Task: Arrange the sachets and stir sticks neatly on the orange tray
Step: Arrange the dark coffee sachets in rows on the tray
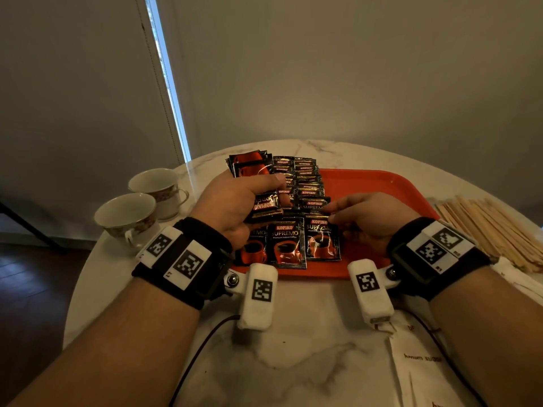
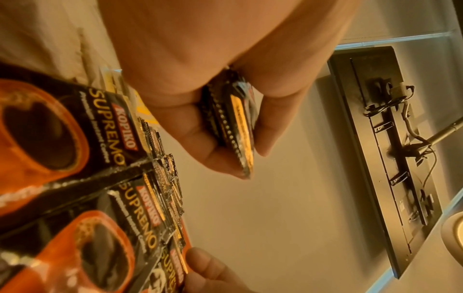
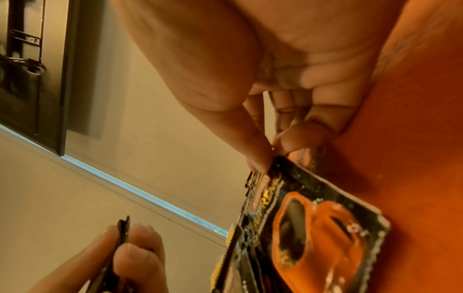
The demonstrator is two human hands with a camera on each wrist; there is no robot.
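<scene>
Right hand fingers pinch top edge of nearest sachet in right column; sachet lies flat on orange tray, long axis running away from person, directly under fingertips; left hand curled round small stack of sachets, held above left columns, next one likely fed rightward; right hand nearer laying spot; columns on tray: three, overlapping, exact sachet count unclear; stir sticks: one loose heap, uncounted, on table right of tray; two cups left.
</scene>
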